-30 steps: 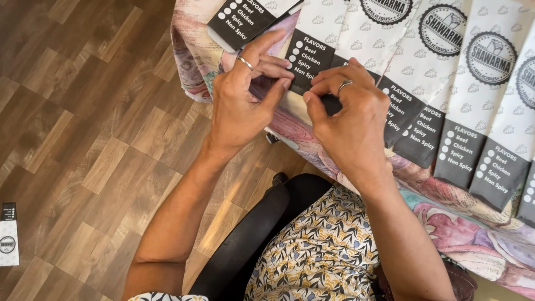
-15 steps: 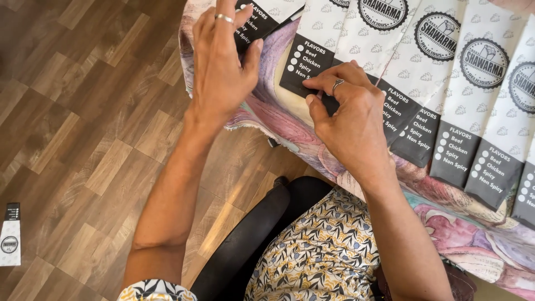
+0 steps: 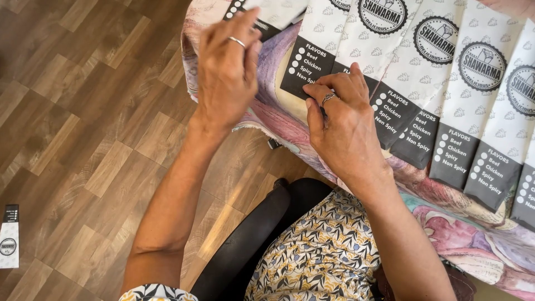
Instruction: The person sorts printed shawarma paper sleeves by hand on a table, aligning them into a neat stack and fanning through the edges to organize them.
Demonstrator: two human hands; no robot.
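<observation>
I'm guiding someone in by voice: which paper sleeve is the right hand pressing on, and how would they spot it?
Start at the table edge draped with the pink floral cloth, where white-and-black paper sleeves lie overlapped in a row. The right hand rests its fingertips on the sleeve at the row's left end. Unlike its neighbours, its black lower band lies fully uncovered, beside the bare cloth.
</observation>
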